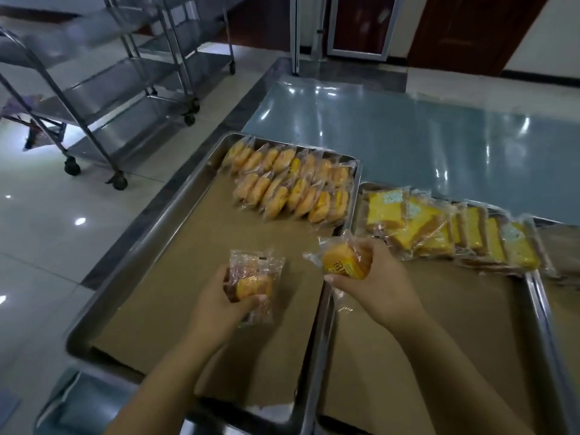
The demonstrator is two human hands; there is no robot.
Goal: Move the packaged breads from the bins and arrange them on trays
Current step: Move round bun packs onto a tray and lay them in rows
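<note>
Your left hand (pixel 216 301) sits closest to you, low over the near half of the left tray (pixel 125 271), fingers curled around one packaged bun (pixel 252 282) held just above the brown paper liner (pixel 194 246). Farther back on that tray, two overlapping rows of buns (pixel 292 183) fill the far right corner; the rest of the liner is bare. To the right, your right hand (pixel 383 281) grips a second bun (pixel 342 259) by its wrapper, held over the seam where the two trays meet. Beyond it, the right tray (pixel 535 296) carries a leaning line of sliced bread packs (pixel 439 227) along its far edge. No bin shows in view.

You appear to be mid-placement, with both buns carried over and not yet set down. The next move likely calls for starting a third row just in front of the second: lay each bun tilted against its neighbour, wrappers overlapping the same way, then let go.
</note>
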